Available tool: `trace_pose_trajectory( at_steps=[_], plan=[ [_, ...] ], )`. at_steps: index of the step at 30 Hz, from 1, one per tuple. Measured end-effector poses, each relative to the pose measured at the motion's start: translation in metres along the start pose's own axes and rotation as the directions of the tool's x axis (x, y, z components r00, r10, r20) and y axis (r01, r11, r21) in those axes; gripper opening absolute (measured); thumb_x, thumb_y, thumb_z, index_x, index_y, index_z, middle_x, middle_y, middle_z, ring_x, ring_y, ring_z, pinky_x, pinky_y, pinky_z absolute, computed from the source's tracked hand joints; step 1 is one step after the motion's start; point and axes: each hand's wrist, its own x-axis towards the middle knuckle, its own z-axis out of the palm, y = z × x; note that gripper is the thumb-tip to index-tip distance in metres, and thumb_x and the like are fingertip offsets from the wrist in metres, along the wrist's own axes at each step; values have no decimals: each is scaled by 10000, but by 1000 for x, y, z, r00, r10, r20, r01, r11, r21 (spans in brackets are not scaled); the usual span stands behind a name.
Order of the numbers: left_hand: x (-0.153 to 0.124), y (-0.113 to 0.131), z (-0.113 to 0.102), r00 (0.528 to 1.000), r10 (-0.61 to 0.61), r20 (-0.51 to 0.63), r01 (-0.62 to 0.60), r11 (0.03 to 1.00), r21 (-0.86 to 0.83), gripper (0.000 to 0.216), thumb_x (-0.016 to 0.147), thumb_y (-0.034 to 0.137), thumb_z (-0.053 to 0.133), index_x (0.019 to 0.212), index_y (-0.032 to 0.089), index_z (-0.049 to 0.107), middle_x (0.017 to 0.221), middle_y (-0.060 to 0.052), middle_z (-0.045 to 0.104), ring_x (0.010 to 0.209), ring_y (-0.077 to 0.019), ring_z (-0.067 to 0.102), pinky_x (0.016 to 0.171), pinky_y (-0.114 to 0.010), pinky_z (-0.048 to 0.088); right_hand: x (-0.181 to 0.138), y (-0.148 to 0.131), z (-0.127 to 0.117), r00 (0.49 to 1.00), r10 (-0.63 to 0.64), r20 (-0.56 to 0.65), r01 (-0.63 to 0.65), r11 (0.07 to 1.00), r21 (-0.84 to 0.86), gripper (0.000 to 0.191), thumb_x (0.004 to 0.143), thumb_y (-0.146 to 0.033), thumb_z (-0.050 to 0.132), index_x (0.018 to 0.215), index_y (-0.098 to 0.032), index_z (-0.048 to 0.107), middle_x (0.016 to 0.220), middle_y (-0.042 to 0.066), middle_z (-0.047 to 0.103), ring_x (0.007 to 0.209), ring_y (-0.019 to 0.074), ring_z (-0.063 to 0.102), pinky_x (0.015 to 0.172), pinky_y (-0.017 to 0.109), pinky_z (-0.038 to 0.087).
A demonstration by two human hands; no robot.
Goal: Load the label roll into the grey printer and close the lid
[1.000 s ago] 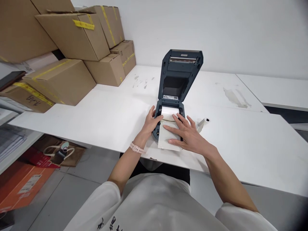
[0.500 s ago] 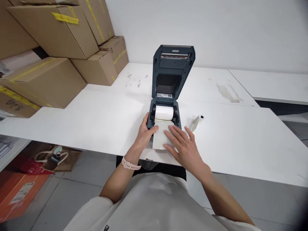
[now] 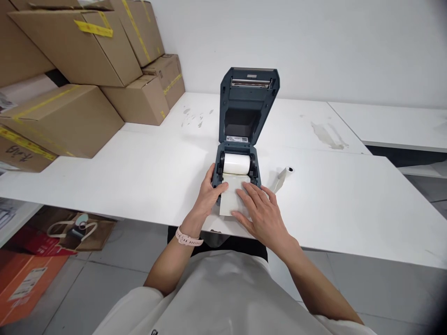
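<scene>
A dark grey label printer (image 3: 247, 107) stands on the white table (image 3: 146, 177) with its lid raised. A white paper roll (image 3: 236, 163) lies in its bay, and a strip of paper (image 3: 229, 197) runs from it over the front edge. My left hand (image 3: 207, 195) grips the printer's front left corner, thumb on the paper's edge. My right hand (image 3: 260, 209) lies flat with spread fingers on the right part of the strip.
An empty white roll core (image 3: 283, 177) lies just right of the printer. Stacked cardboard boxes (image 3: 77, 79) fill the table's far left. A second white table (image 3: 391, 125) adjoins at the right. Bags and an orange box (image 3: 28, 279) sit on the floor to the left.
My right hand has slid back toward me along the paper strip, off the roll. The left hand has stayed on the printer's corner. The view has shifted a little.
</scene>
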Motion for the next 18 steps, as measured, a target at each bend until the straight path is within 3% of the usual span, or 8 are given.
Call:
trace_pose_trajectory(
  at_steps=[7, 9, 11, 13, 15, 18],
  plan=[
    [1, -4, -3, 998, 59, 24, -59, 998, 34, 935, 818, 292, 762, 1632, 260, 302, 1679, -94, 418, 1509, -309, 458, 1217, -444, 447, 1, -2, -6, 995, 21, 101, -25, 999, 40, 535, 1017, -550, 549, 1324, -119, 632, 1435, 228, 642, 1283, 368, 633, 975, 510, 518],
    [1, -3, -3, 999, 39, 17, -40, 999, 34, 940, 821, 299, 761, 1636, 261, 294, 1668, -99, 434, 1494, -308, 476, 1203, -442, 457, 3, 7, -12, 990, -1, 141, -17, 992, 126, 548, 991, -578, 579, 1309, -137, 651, 1410, 214, 662, 1243, 380, 657, 962, 541, 535],
    [1, -3, -3, 1000, 8, 11, -8, 999, 41, 957, 824, 316, 769, 1643, 257, 278, 1635, -108, 479, 1468, -310, 502, 1190, -448, 464, 13, 28, -21, 994, 10, 106, -41, 953, 300, 485, 1000, -557, 582, 1303, -186, 660, 1359, 164, 704, 1202, 343, 688, 973, 542, 552],
    [1, -2, -4, 1000, -21, 1, 21, 998, 64, 973, 821, 327, 778, 1647, 258, 271, 1607, -108, 514, 1441, -315, 527, 1174, -454, 475, 36, 62, -26, 987, 155, -40, -119, 877, 466, 421, 1038, -504, 543, 1344, -229, 632, 1348, 121, 714, 1241, 287, 676, 1035, 515, 549],
    [0, -2, -4, 999, -33, -14, 34, 996, 82, 981, 815, 325, 784, 1648, 265, 271, 1600, -100, 522, 1418, -318, 546, 1160, -456, 485, 73, 102, -26, 906, 359, -224, -215, 846, 489, 542, 1033, -584, 501, 1439, -228, 557, 1465, 137, 624, 1391, 305, 564, 1138, 571, 472],
    [0, -1, -6, 1000, -22, -4, 22, 995, 97, 998, 815, 347, 792, 1654, 262, 259, 1593, -103, 531, 1425, -314, 540, 1167, -442, 477, 144, 156, -15, 877, 469, -100, -289, 684, 670, 704, 1039, -697, 349, 1615, -303, 258, 1725, 70, 281, 1569, 241, 329, 1250, 558, 350]
  ],
)
